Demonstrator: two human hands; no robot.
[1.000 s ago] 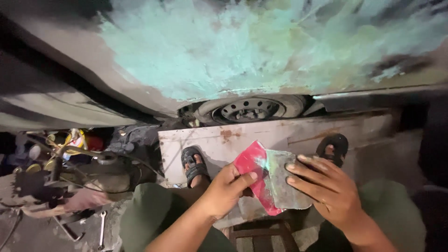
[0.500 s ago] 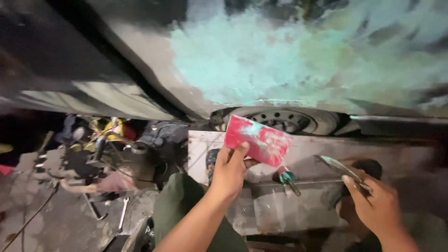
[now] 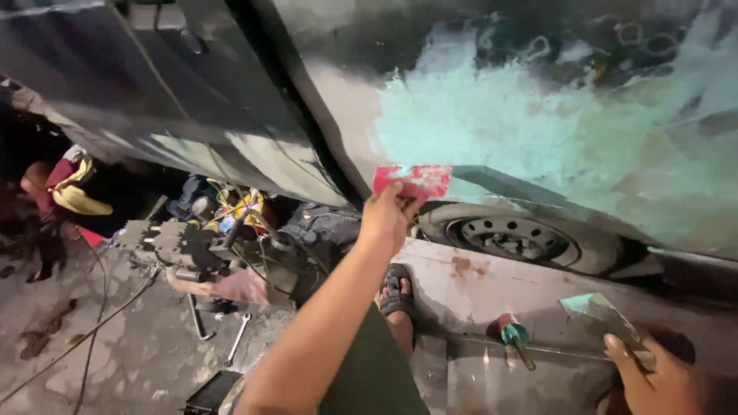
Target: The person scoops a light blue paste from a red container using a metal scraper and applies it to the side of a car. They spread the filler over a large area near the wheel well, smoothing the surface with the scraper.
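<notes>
Head view: left hand presses red spreader (panel)

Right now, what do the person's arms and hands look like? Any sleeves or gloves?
Both are bare. The left hand has no glove, and its forearm shows no sleeve up to the elbow. The right hand is gloveless too. No watch, rings or markings show.

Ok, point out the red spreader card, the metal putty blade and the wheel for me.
Red spreader card [image 3: 415,181], head view, middle of its red face above the left hand's fingers.
Metal putty blade [image 3: 596,313], head view, flat of the blade beyond the right hand.
Wheel [image 3: 511,237], head view, steel rim centre.
</notes>
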